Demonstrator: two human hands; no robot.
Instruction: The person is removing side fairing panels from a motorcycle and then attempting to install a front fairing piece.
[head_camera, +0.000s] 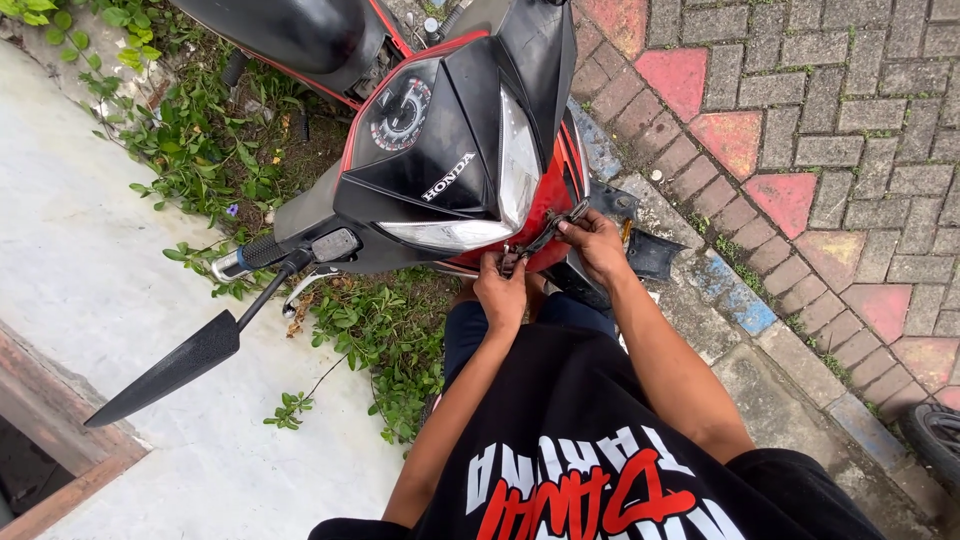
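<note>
A dark metal tool (548, 232) — pliers, by its look, though it is too small to be sure — sits just under the headlight (470, 215) at the front of a red and black motorbike (440, 150), against the red panel (545, 205) below the lamp. The right hand (592, 243) is closed around the tool's upper end, fingers curled over it, holding it slanted so that its lower tip meets a small fitting at the panel's bottom edge. The left hand (500, 290) comes up from below with its fingers pinched on that same fitting (510, 260); probably it steadies the part while the other hand works the tool. What the fitting is cannot be told.

Both forearms reach forward over the person's knees, so the person seems to crouch close in front of the bike — a low stance that suits work on the underside of the nose.

Above the hands lie the black cowl and the round speedometer (402, 112). The handlebar grip (262, 252) and brake lever (310, 282) jut toward the left, with a long black mirror (165, 372) beyond. The bike stands on a weedy strip (370, 330) between pale concrete (90, 270) and grey-and-red paving (800, 120). A tyre edge (935, 435) shows at the far right.
</note>
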